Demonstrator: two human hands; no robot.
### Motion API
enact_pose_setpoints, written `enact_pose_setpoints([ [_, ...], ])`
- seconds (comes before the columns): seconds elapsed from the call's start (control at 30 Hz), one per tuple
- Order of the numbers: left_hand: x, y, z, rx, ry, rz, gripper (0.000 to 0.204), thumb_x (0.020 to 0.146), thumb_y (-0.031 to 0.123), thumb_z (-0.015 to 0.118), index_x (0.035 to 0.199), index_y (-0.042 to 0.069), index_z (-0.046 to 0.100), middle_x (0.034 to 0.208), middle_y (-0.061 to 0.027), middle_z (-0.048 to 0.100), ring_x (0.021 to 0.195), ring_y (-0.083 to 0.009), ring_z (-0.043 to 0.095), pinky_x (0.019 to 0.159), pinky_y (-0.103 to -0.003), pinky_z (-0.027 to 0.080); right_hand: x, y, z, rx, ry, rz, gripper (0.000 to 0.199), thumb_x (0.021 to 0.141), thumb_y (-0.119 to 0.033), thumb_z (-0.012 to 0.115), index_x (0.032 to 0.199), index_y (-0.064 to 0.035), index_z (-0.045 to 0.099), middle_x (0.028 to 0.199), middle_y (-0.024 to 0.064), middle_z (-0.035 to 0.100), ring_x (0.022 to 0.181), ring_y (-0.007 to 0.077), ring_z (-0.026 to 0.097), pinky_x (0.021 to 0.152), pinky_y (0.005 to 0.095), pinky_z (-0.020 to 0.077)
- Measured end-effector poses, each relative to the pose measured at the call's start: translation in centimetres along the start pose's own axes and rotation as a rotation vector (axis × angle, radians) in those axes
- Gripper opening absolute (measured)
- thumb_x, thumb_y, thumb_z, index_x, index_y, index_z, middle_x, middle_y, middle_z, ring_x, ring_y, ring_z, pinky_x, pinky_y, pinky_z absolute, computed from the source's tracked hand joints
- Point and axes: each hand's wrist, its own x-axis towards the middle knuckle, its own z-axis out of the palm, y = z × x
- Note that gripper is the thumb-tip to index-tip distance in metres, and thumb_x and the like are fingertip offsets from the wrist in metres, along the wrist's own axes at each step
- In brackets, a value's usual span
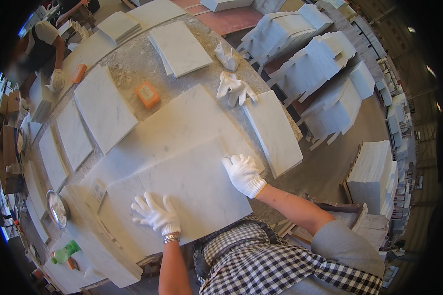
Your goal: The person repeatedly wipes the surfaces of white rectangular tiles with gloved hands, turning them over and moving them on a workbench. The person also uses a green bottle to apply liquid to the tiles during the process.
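Observation:
A white marble slab [197, 184] with faint grey veins lies in front of me, partly over a larger pale slab [167, 125]. My left hand [156, 213], in a white knit glove, rests flat on its near left part with fingers spread. At the slab's right edge, my gloved right hand [243, 175] is closed with its fingers curled under. Whatever it may hold is hidden by the glove. Beyond the slabs sits an orange block [147, 94] with a pale top. A pair of empty white gloves [235, 89] lies to the upper right.
More slabs lie around the dusty table, including a narrow one [272, 132] at right and a stack [179, 48] at the back. A round metal dish [57, 208] and green bottle [65, 251] are at left. A gloved co-worker [44, 54] stands far left; stone stacks [312, 64] fill the right.

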Motion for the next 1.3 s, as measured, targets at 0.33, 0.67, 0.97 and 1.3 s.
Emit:
enact_pose_setpoints([
  [0.33,0.1,0.3,-0.9,-0.011,-0.039,-0.001,0.066,0.098,0.048,0.060,0.151,0.013,0.040,0.166,-0.0167,0.023,0.156,-0.0397,0.011,0.118,-0.071,0.006,0.8,-0.3,-0.2,-0.047,-0.066,0.019,0.014,0.083,-0.009,0.059,0.096,-0.0071,0.059,0.081,0.0104,0.058,0.076,0.0299,0.059,0.060,0.0462,0.0450],
  [0.67,0.1,0.0,-0.4,-0.028,-0.043,-0.002,0.067,0.098,0.047,0.060,0.151,0.012,0.039,0.166,-0.0168,0.023,0.156,-0.0399,0.010,0.118,-0.072,0.003,2.3,-0.3,0.8,-0.125,-0.041,0.012,0.020,0.084,-0.011,0.060,0.104,-0.0086,0.062,0.080,0.0103,0.057,0.077,0.0301,0.060,0.061,0.0460,0.0453],
  [0.97,0.0,0.0,-0.2,-0.027,0.008,0.009,0.068,0.093,0.050,0.064,0.149,0.015,0.045,0.164,-0.0146,0.027,0.156,-0.0387,0.010,0.118,-0.073,0.007,8.7,1.4,-0.3,0.059,0.130,0.118,0.018,0.085,-0.010,0.060,0.101,-0.0127,0.067,0.081,0.0107,0.060,0.075,0.0323,0.063,0.063,0.0468,0.0516],
  [1.3,1.4,1.1,3.0,0.377,0.097,-0.068,0.072,0.095,0.053,0.061,0.152,0.013,0.040,0.166,-0.0132,0.025,0.155,-0.0391,0.012,0.118,-0.071,0.005,4.7,-21.2,-6.2,0.769,-0.040,-0.339,0.045,0.087,-0.020,0.067,0.131,-0.0118,0.060,0.121,0.0166,0.063,0.113,0.0349,0.061,0.091,0.0422,0.0529],
])
